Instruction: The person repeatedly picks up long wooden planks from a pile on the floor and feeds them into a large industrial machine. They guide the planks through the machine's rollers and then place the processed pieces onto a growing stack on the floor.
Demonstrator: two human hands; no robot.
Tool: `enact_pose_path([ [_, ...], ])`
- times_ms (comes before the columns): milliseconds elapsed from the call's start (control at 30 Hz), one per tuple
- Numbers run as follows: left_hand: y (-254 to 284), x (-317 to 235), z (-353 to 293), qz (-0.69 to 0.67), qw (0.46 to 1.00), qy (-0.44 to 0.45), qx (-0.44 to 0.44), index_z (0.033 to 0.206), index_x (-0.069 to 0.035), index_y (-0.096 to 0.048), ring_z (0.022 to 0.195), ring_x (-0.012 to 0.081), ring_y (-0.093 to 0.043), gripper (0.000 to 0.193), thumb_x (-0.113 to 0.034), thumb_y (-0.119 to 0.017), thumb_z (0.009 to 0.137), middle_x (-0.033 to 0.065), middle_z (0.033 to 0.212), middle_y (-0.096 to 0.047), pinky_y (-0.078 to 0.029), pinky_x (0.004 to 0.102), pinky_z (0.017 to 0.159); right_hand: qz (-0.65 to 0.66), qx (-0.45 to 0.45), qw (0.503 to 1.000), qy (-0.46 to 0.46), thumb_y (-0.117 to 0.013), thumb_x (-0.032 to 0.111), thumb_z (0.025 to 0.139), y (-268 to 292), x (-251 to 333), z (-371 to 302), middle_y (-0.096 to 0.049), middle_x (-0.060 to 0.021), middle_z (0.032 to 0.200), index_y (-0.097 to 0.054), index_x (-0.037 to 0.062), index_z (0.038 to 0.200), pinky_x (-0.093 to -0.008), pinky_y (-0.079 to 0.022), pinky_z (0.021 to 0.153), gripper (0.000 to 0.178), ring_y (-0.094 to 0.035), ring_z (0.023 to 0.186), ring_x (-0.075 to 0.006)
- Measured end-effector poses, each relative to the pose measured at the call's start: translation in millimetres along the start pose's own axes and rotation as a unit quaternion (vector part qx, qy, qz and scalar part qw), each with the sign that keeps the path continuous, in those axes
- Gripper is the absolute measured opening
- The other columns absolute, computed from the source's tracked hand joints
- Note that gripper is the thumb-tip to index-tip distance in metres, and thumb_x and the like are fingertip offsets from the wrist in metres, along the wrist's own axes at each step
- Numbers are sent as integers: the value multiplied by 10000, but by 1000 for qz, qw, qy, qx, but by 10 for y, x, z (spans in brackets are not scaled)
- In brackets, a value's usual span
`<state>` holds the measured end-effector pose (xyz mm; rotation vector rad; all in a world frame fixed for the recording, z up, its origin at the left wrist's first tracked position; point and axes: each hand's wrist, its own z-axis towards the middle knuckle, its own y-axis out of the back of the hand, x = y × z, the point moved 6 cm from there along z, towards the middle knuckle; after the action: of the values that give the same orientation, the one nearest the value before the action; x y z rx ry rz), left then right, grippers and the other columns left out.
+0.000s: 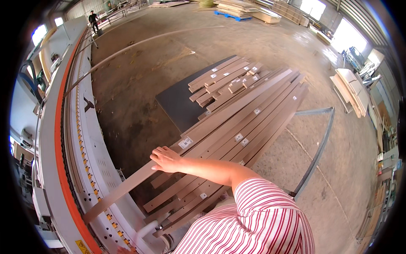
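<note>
The long brown board (127, 186) is under my right hand (166, 159), which grasps it, fingers over the top and thumb at the near edge. From my grip it reaches down-left onto the one white edge-banding machine (99, 156); on the other side it seems to run above the stack. Of my left hand (124, 251) maybe only a blurred bit shows, so I cannot tell its grip. I judge that the step is guiding this single board at the machine; the next move calls for supporting it straight. Beneath and right of my grip lie many long boards (220, 156), overlapping too much for exact count, with at least six white labels (185, 142). Beyond are shorter boards (230, 84), also not countable, and one dark sheet (177, 101). Farther from my grip I count one more long strip (105, 58), one blue pallet (230, 16) and one person (93, 19).
</note>
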<state>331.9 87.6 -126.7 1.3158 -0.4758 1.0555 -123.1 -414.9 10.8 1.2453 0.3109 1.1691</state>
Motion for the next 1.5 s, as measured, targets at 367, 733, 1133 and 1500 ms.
enact_pose_path([
  [367,700,-192,-464,-440,780,353,269,1332,22,-396,950,284,-565,817,-587,-624,837,135,1141,-553,-445,417,852,2,121,989,-79,-594,266,888,-513,-399,-1789,-540,-139,1099,-533,44,1103,-450,-414,923,315,-527,1064,-314],
  [733,1040,-1038,-141,-497,710,374,331,1355,43,-392,1099,315,-524,649,-443,-490,937,176,1279,-504,-433,424,920,-11,351,921,-168,-619,220,789,-1218,-814,-3313,-649,-140,1024,-643,48,1022,-458,-492,839,290,-612,1013,-323],
  [1133,1536,-374,-509,-430,812,283,276,1358,83,-372,1151,467,-492,617,-428,-360,1012,315,1248,-513,-391,481,982,-14,357,879,-316,-657,202,761,-1642,-1693,-3403,-626,-214,1121,-651,-25,1038,-467,-492,889,359,-590,1054,-377],
  [1500,1744,-303,-578,-418,787,330,312,1384,41,-357,1231,443,-429,665,-485,-418,982,295,1349,-436,-341,487,1024,-302,161,930,-136,-558,93,831,-1661,-2354,-1767,-563,-113,1101,-595,57,1048,-429,-453,893,223,-556,1055,-250],
])
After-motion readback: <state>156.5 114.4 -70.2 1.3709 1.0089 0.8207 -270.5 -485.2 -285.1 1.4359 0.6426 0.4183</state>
